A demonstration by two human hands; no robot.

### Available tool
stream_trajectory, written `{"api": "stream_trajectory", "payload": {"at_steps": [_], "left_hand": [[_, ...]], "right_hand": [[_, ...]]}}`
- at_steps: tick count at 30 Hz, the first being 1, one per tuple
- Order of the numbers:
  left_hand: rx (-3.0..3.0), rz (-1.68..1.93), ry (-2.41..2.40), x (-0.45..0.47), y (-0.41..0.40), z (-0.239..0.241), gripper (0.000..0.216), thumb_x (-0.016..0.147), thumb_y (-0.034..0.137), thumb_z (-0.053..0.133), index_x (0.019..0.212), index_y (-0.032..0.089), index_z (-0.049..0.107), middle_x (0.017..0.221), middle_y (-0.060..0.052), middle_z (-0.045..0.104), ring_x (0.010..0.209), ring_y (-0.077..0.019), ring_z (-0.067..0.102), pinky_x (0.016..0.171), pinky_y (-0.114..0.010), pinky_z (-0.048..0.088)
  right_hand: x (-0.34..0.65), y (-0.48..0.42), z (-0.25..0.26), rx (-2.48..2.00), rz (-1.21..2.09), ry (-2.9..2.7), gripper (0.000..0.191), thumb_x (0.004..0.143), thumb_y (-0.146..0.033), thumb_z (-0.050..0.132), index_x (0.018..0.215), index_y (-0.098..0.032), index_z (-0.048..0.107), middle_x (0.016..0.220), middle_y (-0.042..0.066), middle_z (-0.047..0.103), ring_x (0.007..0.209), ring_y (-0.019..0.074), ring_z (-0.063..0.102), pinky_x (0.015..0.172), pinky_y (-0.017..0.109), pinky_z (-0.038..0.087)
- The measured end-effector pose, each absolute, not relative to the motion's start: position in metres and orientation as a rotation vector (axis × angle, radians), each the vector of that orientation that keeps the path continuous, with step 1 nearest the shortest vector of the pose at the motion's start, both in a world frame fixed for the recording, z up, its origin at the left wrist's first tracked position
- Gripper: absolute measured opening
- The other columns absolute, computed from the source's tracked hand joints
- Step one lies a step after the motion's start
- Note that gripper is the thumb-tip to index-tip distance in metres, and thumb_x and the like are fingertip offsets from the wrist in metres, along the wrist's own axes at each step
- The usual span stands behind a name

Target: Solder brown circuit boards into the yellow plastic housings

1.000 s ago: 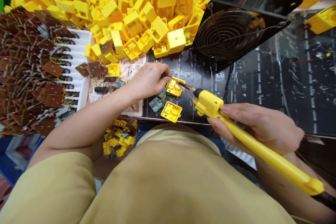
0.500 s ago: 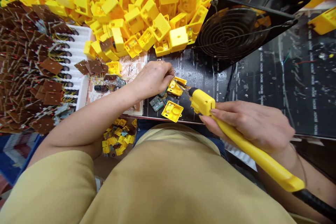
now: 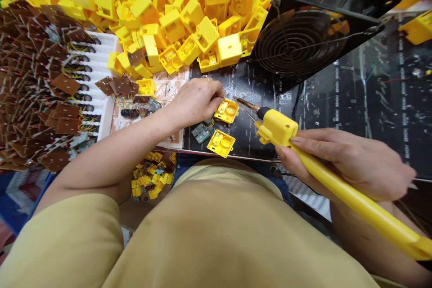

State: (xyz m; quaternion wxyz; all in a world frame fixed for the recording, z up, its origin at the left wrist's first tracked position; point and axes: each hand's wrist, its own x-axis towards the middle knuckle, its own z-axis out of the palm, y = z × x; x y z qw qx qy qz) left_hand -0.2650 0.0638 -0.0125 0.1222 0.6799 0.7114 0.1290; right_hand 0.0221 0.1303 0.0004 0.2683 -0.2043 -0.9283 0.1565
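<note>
My right hand (image 3: pixel 347 159) is wrapped round a yellow soldering iron (image 3: pixel 324 175) with a dark collar. Its tip (image 3: pixel 245 101) and a thin feed tube beside it point left, just apart from a small open yellow plastic case (image 3: pixel 227 111). At that case's upper left edge, my left hand (image 3: pixel 199 102) has thumb and forefinger pinched together; what lies between them is hidden. Below the left fingers is a small green circuit board (image 3: pixel 200 133) with thin wires. A second open yellow case (image 3: pixel 221 143) lies nearer the bench edge.
Yellow cases (image 3: pixel 178 18) are heaped along the back. A black fan (image 3: pixel 297 40) stands at the back right. On the left, brown circuit boards (image 3: pixel 40 90) are piled by a white foam tray (image 3: pixel 107 85). A box of yellow parts (image 3: pixel 153 175) sits below the bench.
The soldering iron in my right hand has drawn back to the right, its tip leaving the upper yellow case. My left hand has hardly moved.
</note>
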Motion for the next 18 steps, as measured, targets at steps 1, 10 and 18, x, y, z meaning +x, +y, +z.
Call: {"api": "stream_trajectory", "payload": {"at_steps": [1, 10, 18], "left_hand": [[1.983, 0.378, 2.079, -0.266, 0.062, -0.012, 0.020, 0.090, 0.022, 0.054, 0.093, 0.017, 0.074, 0.091, -0.007, 0.073, 0.086, -0.0211, 0.068, 0.080, -0.034, 0.051], [1.910, 0.711, 1.977, -0.275, 0.047, -0.010, 0.014, 0.088, 0.025, 0.064, 0.090, 0.019, 0.076, 0.085, -0.002, 0.078, 0.084, -0.0188, 0.071, 0.102, -0.041, 0.047], [1.876, 0.300, 1.938, -0.276, 0.054, 0.003, 0.013, 0.083, 0.023, 0.066, 0.085, 0.021, 0.078, 0.082, -0.001, 0.079, 0.087, -0.0215, 0.073, 0.108, -0.046, 0.042]], "right_hand": [[0.022, 0.131, 0.000, -0.517, 0.381, -2.485, 0.006, 0.097, -0.033, 0.066, 0.099, -0.028, 0.065, 0.083, -0.001, 0.075, 0.070, 0.0153, 0.073, 0.063, 0.024, 0.059], [0.032, 0.134, -0.014, -0.511, 0.213, -2.500, 0.043, 0.103, -0.037, 0.055, 0.145, -0.029, 0.050, 0.095, 0.002, 0.078, 0.073, 0.0201, 0.075, 0.068, 0.032, 0.059], [0.027, 0.142, 0.003, -0.308, 0.405, -2.527, 0.042, 0.096, -0.030, 0.069, 0.136, -0.032, 0.056, 0.093, 0.000, 0.079, 0.073, 0.0181, 0.075, 0.063, 0.028, 0.060]]}}
